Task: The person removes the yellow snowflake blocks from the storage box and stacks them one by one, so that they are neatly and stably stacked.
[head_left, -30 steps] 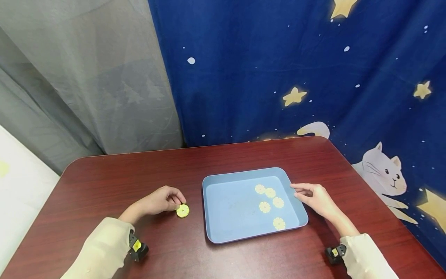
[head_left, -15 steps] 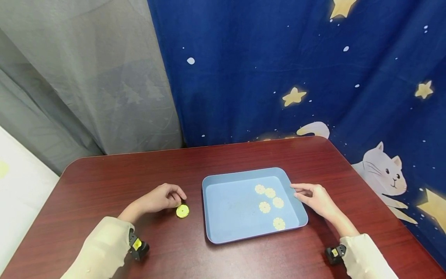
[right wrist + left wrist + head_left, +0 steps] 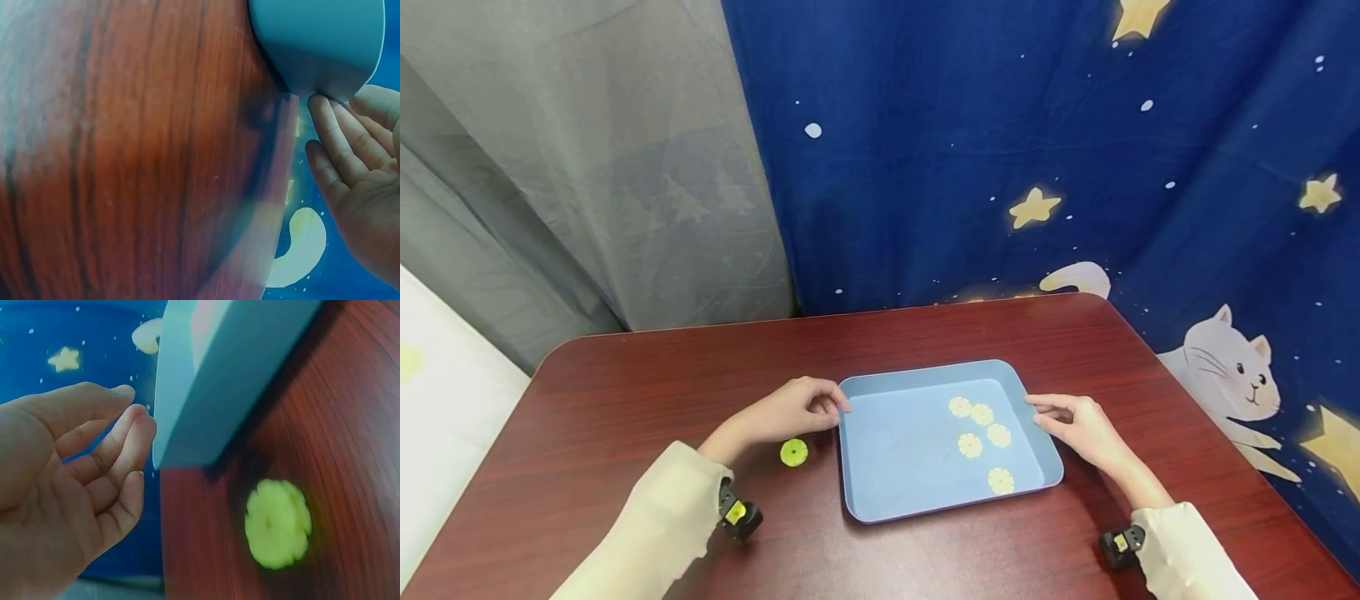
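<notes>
Loosely bent and holding nothing, the left hand (image 3: 790,412) has its fingertips at the left rim of the tray (image 3: 887,450); I can't tell from my end whether they touch it. The right hand (image 3: 1086,429) rests fairly straight fingers against the tray's opposite wall; the tray partly hides its thumb in my right wrist feed, so I can't tell whether it pinches. Both wrist feeds crop the tray to one end.

The tray is smooth, light blue and shallow, a rectangle with rounded corners. Five pale yellow discs (image 3: 970,445) with scalloped edges lie flat in its right half. One yellow-green disc (image 3: 793,452), notched and centre-holed, sits on the tabletop (image 3: 700,358), between left forearm and tray; it blurs in my left wrist feed.

The tabletop is reddish-brown woodgrain. Cream sleeves (image 3: 658,508) enter from below, and beyond hang a grey curtain (image 3: 647,167) and a star-printed blue curtain (image 3: 917,167).
</notes>
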Tool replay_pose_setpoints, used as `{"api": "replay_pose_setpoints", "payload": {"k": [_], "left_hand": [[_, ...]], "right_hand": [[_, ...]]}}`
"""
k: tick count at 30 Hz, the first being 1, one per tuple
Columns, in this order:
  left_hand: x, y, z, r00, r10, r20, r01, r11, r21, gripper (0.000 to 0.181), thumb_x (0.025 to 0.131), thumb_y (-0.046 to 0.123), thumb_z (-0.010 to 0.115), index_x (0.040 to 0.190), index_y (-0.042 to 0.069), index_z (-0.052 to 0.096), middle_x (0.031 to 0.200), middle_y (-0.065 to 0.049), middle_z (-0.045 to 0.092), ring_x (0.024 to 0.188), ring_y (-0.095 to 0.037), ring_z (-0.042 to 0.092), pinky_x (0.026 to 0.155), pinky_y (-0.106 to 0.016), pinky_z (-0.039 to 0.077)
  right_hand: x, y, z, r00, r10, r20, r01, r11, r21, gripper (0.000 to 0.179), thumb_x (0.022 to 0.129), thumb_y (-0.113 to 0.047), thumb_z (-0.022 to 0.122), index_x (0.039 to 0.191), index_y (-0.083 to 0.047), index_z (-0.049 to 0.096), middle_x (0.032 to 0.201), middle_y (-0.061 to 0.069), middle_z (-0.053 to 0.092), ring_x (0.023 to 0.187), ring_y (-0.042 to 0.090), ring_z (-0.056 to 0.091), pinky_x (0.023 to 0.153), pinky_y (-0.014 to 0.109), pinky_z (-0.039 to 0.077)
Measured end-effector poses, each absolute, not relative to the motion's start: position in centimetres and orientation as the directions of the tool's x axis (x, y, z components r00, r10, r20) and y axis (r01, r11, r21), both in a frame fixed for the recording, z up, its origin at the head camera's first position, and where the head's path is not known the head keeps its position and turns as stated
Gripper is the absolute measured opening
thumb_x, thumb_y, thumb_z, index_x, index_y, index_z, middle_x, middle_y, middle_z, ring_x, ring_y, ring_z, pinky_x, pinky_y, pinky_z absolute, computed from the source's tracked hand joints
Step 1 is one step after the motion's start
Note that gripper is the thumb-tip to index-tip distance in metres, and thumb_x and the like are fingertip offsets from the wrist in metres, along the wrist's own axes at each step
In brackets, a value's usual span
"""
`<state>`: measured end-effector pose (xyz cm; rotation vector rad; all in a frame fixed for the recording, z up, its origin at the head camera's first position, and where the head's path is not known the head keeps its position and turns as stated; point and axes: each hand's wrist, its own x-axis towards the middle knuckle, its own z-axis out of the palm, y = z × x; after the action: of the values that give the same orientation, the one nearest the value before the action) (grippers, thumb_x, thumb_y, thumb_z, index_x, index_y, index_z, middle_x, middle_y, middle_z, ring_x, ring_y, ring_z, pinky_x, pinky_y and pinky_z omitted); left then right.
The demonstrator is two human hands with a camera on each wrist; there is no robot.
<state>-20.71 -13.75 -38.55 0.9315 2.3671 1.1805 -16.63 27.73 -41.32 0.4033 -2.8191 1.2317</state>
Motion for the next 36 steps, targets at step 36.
{"api": "replay_pose_setpoints", "payload": {"k": [36], "left_hand": [[-23.8, -1.5, -40.5, -0.555, 0.813, -0.177, 0.408, 0.451, 0.794, 0.022, 0.079, -0.002, 0.06, 0.1, -0.005, 0.063, 0.077, -0.008, 0.067, 0.066, -0.016, 0.06, 0.057, -0.02, 0.044]], "right_hand": [[-17.2, 28.6, -42.8, -0.964, -0.216, 0.156, -0.26, 0.631, -0.731, 0.032, 0.083, -0.008, 0.066, 0.113, 0.001, 0.063, 0.105, 0.016, 0.065, 0.085, 0.013, 0.064, 0.067, 0.021, 0.05]]}}
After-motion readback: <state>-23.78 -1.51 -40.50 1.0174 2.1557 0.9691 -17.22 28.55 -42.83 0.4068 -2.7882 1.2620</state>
